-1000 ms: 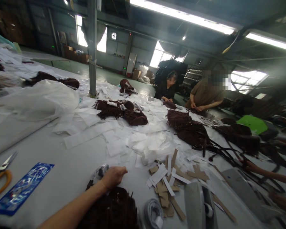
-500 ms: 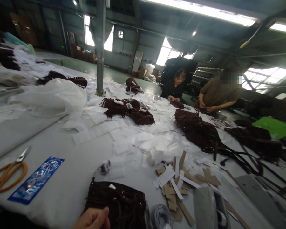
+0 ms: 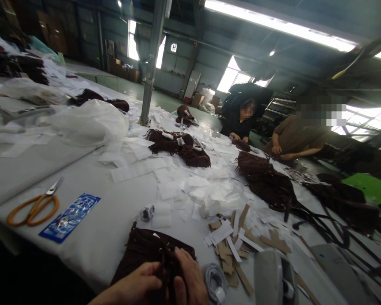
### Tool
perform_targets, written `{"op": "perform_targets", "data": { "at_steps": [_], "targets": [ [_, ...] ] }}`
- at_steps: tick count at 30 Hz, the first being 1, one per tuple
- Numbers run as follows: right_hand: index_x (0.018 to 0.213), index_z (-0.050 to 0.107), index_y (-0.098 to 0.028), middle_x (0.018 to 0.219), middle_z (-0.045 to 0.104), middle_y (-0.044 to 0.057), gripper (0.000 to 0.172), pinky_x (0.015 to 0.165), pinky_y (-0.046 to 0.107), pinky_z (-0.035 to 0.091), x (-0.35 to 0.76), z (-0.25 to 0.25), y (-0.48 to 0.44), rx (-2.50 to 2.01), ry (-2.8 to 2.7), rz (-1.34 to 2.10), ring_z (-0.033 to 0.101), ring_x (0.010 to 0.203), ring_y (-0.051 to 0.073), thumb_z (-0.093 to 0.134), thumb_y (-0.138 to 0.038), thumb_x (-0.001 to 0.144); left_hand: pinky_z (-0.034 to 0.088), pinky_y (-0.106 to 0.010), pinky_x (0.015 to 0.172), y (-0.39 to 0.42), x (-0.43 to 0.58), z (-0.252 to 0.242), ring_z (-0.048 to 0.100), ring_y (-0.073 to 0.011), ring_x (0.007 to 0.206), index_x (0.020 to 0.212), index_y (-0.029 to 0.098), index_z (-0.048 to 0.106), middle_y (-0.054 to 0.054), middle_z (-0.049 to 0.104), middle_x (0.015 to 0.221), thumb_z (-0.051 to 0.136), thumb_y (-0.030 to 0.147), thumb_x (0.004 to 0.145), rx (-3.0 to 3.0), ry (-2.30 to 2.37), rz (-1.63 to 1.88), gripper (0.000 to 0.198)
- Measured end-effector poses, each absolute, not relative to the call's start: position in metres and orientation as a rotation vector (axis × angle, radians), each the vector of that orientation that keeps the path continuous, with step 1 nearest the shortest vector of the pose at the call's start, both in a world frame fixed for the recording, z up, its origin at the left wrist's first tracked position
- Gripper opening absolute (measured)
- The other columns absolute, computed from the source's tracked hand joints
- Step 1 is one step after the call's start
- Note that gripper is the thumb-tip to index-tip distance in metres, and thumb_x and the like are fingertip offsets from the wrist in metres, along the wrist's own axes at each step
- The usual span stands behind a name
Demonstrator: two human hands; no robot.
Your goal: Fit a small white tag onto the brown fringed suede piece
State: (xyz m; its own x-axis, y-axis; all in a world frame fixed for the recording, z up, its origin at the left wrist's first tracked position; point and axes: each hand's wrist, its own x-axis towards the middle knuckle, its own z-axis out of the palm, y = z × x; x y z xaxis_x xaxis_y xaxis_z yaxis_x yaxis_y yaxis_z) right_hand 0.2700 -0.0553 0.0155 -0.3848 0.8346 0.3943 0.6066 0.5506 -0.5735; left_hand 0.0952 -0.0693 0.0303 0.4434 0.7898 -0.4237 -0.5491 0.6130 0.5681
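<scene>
A dark brown bag [image 3: 130, 254] with eyelets lies at the near edge of the white table. My left hand [image 3: 142, 279] is closed on a dark strap or tassel at the middle of the bag. From the right, my right hand [image 3: 189, 275] reaches over the same spot, its fingers bent around the dark strands. The hands almost touch, and what lies between them is partly hidden. Just beyond the bag is a small clear-wrapped item [image 3: 146, 212].
Orange-handled scissors [image 3: 34, 210] and a blue packet [image 3: 70, 218] lie left. Cardboard strips [image 3: 225, 254], a coiled grey cord [image 3: 214, 281] and a grey device [image 3: 271, 277] are right. Brown fringed bags [image 3: 263, 178] and white sheets lie beyond. Two people work across the table.
My right hand has come into view onto the bag. My left hand has moved right and closed on the dark strands. The view has shifted, so the scissors show whole.
</scene>
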Motion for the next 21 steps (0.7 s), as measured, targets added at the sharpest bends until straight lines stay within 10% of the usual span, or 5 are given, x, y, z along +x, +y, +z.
{"op": "perform_targets", "data": {
  "at_steps": [8,12,18,21],
  "targets": [
    [0.099,0.060,-0.023,0.071,0.072,-0.003,0.014,0.099,0.038,0.033,0.280,0.004,-0.025,-0.652,-2.438,-0.032,0.067,0.096,0.023,0.048,-0.028,0.093,0.024,-0.015,0.038,-0.073,0.084,0.014,0.038,-0.0026,0.037,0.082,0.012,0.060,0.002,0.056,0.057,0.078,0.031,0.063,0.280,0.680,0.879,0.032],
    [0.059,0.047,-0.022,0.046,0.056,-0.007,0.039,0.096,0.037,0.031,0.301,0.000,-0.027,-0.673,-2.385,-0.101,0.068,0.073,0.016,0.040,-0.026,0.097,0.014,-0.014,0.038,-0.072,0.080,0.006,0.028,0.0007,0.037,0.088,0.014,0.056,0.004,0.054,0.057,0.079,0.045,0.068,0.218,0.694,0.830,0.044],
    [0.112,0.060,-0.013,0.098,0.072,0.012,0.029,0.074,0.032,0.047,0.285,0.016,-0.030,-0.755,-2.404,-0.179,0.068,0.084,0.020,0.047,-0.032,0.094,0.022,-0.016,0.036,-0.075,0.092,0.006,0.042,-0.0065,0.034,0.089,0.017,0.052,0.001,0.059,0.049,0.073,0.067,0.062,0.343,0.784,0.845,0.060],
    [0.099,0.066,-0.020,0.101,0.072,0.009,0.024,0.069,0.033,0.049,0.260,0.021,-0.028,-0.781,-2.317,-0.206,0.067,0.079,0.020,0.043,-0.024,0.095,0.017,-0.018,0.033,-0.075,0.094,0.003,0.033,-0.0059,0.028,0.082,0.016,0.054,0.003,0.053,0.041,0.059,0.082,0.059,0.361,0.861,0.824,0.070]
  ]
}}
